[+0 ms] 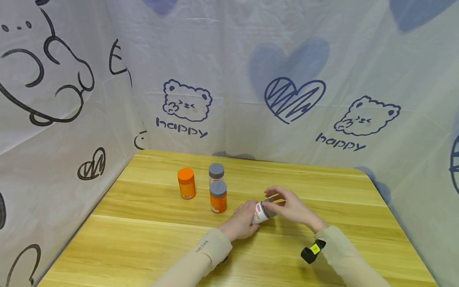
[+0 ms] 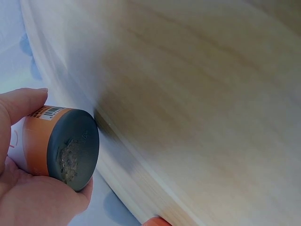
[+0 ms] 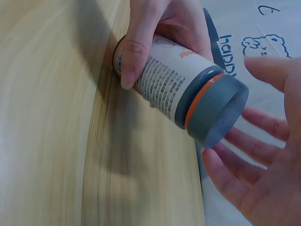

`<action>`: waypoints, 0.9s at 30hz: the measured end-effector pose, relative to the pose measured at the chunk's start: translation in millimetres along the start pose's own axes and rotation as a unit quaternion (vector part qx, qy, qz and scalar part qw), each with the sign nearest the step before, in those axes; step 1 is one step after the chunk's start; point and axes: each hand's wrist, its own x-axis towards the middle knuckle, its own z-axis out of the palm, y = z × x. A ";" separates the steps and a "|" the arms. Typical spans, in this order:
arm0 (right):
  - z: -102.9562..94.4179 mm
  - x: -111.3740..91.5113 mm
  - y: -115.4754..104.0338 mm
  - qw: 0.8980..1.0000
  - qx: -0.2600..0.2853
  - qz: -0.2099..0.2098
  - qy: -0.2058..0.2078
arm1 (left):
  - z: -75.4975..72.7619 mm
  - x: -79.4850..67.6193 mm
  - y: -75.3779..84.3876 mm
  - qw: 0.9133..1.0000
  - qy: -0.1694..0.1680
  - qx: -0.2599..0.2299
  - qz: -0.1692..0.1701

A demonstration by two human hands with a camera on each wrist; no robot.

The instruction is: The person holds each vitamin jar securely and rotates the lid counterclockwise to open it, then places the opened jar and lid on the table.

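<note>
My left hand (image 1: 244, 221) grips a pill bottle (image 1: 260, 213) around its body, holding it tilted just over the table. It has a white label, orange bands and a grey cap (image 3: 218, 110) with an orange ring beneath. In the left wrist view, the dark grey end of the pill bottle (image 2: 75, 150) shows a scuffed patch. Around the cap, my right hand (image 1: 292, 207) has its fingers spread. The right wrist view shows its fingertips (image 3: 211, 160) close by the cap, the thumb standing off; whether they touch it I cannot tell.
Left of the hands on the wooden table (image 1: 143, 247) stand an orange bottle with an orange lid (image 1: 186, 185), an orange bottle with a grey lid (image 1: 218, 199), and behind that a white-labelled, grey-lidded bottle (image 1: 216, 172). A printed cloth (image 1: 236, 119) hangs behind the table.
</note>
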 end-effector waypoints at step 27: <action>4.0 0.6 -18.8 0.978 0.020 0.210 0.009 | 3.1 1.3 -1.2 1.000 0.008 0.000 -0.001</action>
